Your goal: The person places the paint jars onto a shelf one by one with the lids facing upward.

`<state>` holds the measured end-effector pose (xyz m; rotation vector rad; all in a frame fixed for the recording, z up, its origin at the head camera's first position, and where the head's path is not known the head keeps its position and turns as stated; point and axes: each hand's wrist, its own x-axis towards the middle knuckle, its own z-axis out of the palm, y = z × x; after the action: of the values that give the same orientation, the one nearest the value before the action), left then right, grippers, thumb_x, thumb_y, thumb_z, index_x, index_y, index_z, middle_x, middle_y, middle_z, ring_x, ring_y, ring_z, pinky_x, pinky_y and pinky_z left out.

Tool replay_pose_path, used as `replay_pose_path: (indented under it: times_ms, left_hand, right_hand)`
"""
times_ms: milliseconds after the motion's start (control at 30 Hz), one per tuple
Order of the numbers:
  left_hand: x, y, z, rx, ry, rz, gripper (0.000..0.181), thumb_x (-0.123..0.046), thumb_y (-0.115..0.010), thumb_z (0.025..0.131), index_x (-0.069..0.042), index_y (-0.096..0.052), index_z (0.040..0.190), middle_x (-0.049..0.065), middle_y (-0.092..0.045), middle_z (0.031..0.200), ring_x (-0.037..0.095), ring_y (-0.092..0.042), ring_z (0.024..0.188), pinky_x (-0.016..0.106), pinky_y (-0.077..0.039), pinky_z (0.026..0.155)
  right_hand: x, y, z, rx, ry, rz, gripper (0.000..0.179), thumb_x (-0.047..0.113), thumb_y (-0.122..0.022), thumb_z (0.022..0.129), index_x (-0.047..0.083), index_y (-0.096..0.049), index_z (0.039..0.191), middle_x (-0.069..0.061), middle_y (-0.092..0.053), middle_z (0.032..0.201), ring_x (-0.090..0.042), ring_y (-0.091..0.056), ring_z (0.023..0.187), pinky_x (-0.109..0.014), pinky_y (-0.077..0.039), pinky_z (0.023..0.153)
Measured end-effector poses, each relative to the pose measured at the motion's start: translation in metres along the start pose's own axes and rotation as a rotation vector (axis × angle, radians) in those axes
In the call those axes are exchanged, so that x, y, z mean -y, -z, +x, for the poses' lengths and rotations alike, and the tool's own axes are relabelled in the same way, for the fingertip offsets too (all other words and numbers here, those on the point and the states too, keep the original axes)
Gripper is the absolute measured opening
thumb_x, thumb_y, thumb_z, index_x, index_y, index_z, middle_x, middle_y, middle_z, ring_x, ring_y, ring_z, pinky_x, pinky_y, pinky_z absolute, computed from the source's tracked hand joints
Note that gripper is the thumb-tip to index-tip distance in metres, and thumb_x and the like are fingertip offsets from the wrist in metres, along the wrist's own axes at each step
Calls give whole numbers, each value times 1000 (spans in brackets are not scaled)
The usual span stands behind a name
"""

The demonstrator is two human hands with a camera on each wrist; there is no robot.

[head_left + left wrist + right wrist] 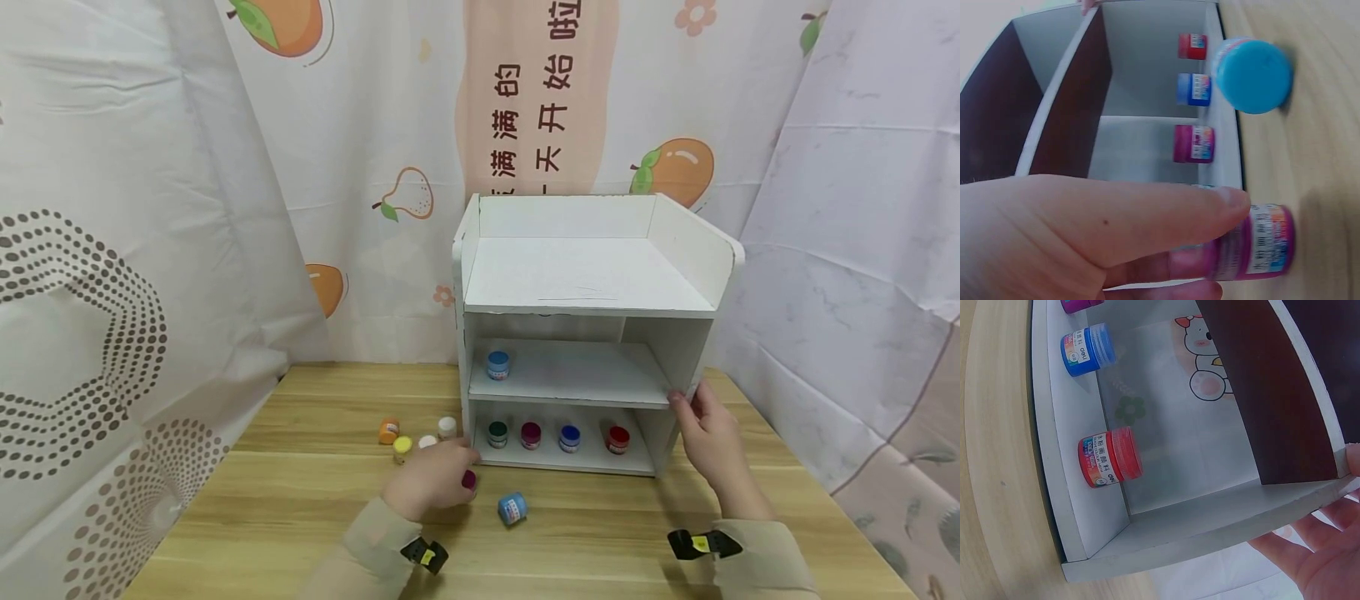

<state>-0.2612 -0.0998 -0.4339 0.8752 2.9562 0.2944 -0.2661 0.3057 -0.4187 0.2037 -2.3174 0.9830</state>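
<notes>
In the head view my left hand is low in front of the left corner of a white shelf unit. Its thumb and fingers pinch a magenta paint jar, close over the table. My right hand grips the unit's right side panel near the middle board, thumb at the front edge and fingers around the outer face. On the bottom shelf stand a green jar, another magenta jar, a blue jar and a red jar. A light blue jar stands at the middle shelf's left end.
A second light blue jar lies on its side on the wooden table before the unit. Left of the unit are an orange jar, a yellow jar and two white-lidded jars. A printed curtain hangs behind.
</notes>
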Motion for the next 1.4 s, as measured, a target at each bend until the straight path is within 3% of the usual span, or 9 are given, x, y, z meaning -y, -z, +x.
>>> replay_pose_path:
  times_ms: [133,433,600,900,1100,1400]
  left_hand:
    - [1,-3,1,13,9,-6,30,-20,-84,79,-14,-75,107,-1,-64,104,9,-54,77,27,-50,66]
    - [3,-5,3,2,-2,-29,17,-19,-84,80,-17,-73,93,-4,-61,96,8,-55,78,27,-51,68]
    - [5,-2,1,-12,-22,-56,16,-16,-83,80,-15,-74,93,-5,-61,96,7,-55,78,26,-52,69]
    - [7,16,-10,-69,-27,-182,11,-9,-74,82,-17,-69,86,-7,-58,90,9,-54,70,24,-48,61]
    - [9,34,-18,-123,-23,-146,10,-16,-77,88,-17,-71,96,-4,-58,99,11,-56,78,28,-52,70]
    - [8,53,-31,-198,-82,-158,13,-16,-81,88,-15,-70,95,-2,-59,101,14,-60,84,28,-54,72]
  right_hand:
    - [0,0,0,2,-3,3,39,25,-53,107,0,-53,137,-25,-65,122,-29,-62,109,-3,-38,78]
    - [1,0,-1,9,-7,13,41,25,-51,108,-2,-51,138,-27,-64,124,-43,-60,113,-2,-37,78]
    - [1,1,-1,20,-14,26,42,26,-50,108,-2,-51,140,-28,-63,126,-44,-60,115,-2,-36,78]
    - [2,1,-1,9,-5,15,41,25,-51,108,-3,-52,138,-29,-65,122,-43,-61,112,-2,-37,77]
    - [1,0,-1,5,4,7,39,25,-51,108,-3,-53,136,-29,-65,121,-44,-62,111,-1,-36,77]
    - [1,0,0,5,1,15,39,25,-50,108,-3,-52,135,-29,-65,121,-44,-61,111,-2,-37,77]
